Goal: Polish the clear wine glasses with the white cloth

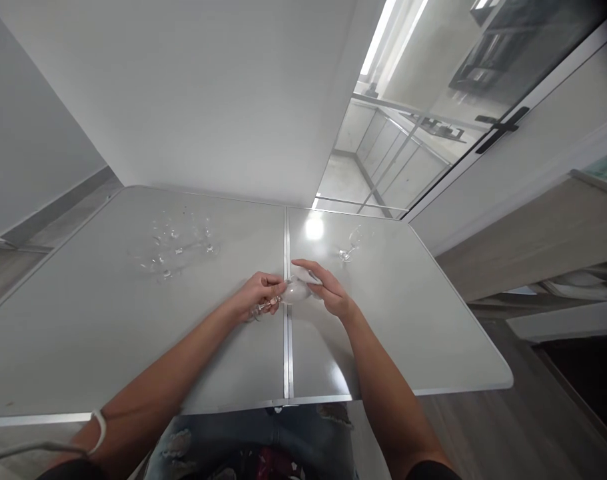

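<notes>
**A stemmed glass (296, 291) and a white cloth (304, 273) are meeting above the counter (58, 333)**

From where I'm standing, the person is sitting or standing close to the near edge, both forearms reaching in over the pale top. The left hand (260, 293) is gripping the glass by its stem, its fingers pinching close to where the bowl is beginning. The glass is lying sideways in the air, foot toward the left, bowl toward the right, just over the metal seam (286, 367) that is dividing the surface.

The right hand (330, 291) is holding the cloth against the bowl; its fingers are lying close together, stretching over the cloth, while its thumb is hiding from me.

Farther back on the left half, a cluster of clear glasses (178, 250) is standing, too faint for me to count. A single glass (346, 253) is standing on the right half, well apart from them.

A white cable (43, 445) is running up to the left forearm. Over to the right, a glazed door is showing its black handle (503, 130).
</notes>
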Demonstrator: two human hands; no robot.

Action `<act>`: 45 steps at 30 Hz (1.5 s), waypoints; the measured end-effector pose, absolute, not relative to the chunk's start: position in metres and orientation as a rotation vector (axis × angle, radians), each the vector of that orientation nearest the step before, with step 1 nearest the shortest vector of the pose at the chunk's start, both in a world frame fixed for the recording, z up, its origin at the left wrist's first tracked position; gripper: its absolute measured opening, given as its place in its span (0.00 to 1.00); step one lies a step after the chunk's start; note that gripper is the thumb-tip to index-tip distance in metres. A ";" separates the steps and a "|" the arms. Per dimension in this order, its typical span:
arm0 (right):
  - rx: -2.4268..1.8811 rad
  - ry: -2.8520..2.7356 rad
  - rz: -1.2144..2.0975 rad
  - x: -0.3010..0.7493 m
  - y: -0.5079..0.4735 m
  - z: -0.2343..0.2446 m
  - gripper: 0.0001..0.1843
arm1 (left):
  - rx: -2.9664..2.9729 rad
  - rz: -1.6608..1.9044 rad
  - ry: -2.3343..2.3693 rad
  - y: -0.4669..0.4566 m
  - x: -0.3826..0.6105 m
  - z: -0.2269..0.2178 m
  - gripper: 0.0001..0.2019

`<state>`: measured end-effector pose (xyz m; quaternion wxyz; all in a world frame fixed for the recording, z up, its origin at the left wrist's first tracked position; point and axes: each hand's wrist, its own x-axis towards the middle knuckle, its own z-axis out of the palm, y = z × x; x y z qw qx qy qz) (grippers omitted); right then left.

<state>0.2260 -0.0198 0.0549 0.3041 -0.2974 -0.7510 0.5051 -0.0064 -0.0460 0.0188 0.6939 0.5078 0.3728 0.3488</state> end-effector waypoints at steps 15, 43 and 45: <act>-0.871 -1.521 1.482 0.207 -0.015 0.044 0.28 | 1.049 0.975 0.994 -0.049 0.005 0.012 0.16; -0.682 -1.435 1.590 0.204 -0.015 0.045 0.24 | 0.694 0.449 0.753 -0.044 -0.006 0.017 0.28; -0.685 -1.418 1.570 0.205 -0.015 0.045 0.23 | 0.749 0.507 0.753 -0.047 -0.003 0.018 0.27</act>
